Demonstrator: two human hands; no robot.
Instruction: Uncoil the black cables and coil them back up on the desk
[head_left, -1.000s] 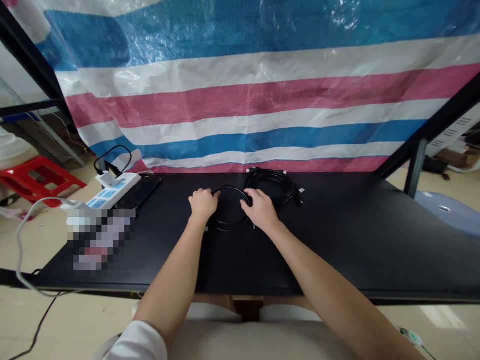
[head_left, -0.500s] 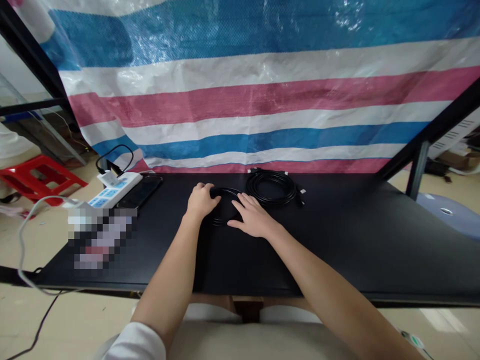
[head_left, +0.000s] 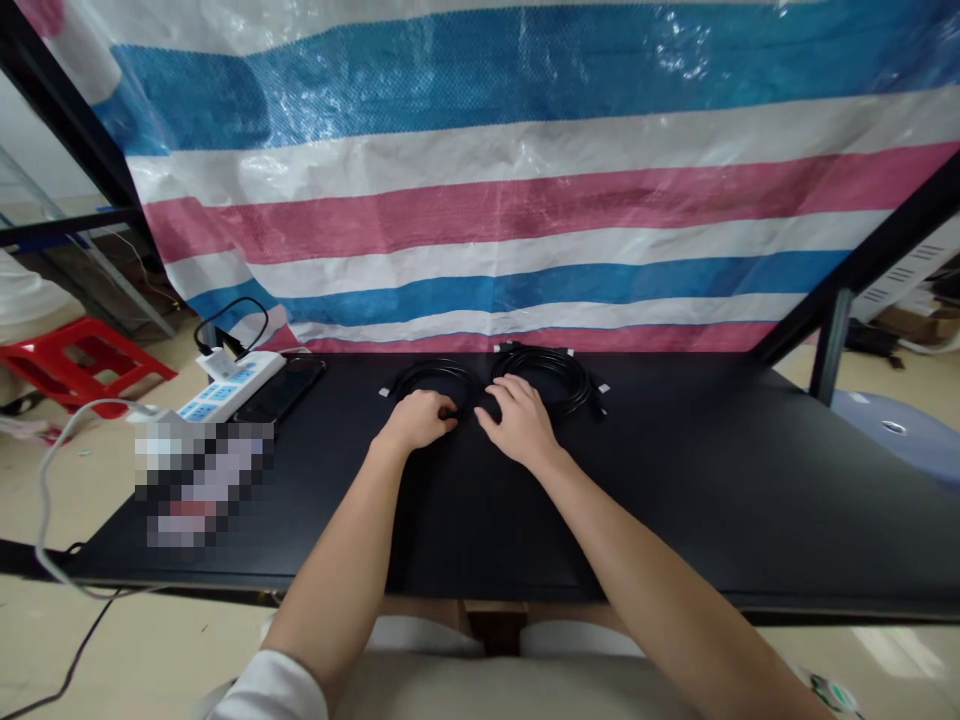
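On the table (head_left: pixel 697 510), a sideways nudge from the left hand (head_left: pixel 420 420) (curled, grip unclear) or the loosely spread right hand (head_left: pixel 519 420) could tangle left coil (head_left: pixel 442 364) with right coil (head_left: pixel 583 380).

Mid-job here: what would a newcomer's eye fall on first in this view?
Probably the blue, white and pink striped plastic sheet hanging behind the flat black tabletop and filling most of the upper view. Next, at mid-table, the bare left hand at one round black cable coil and the bare right hand by a second black cable coil. A red plastic stool stands out at far left.
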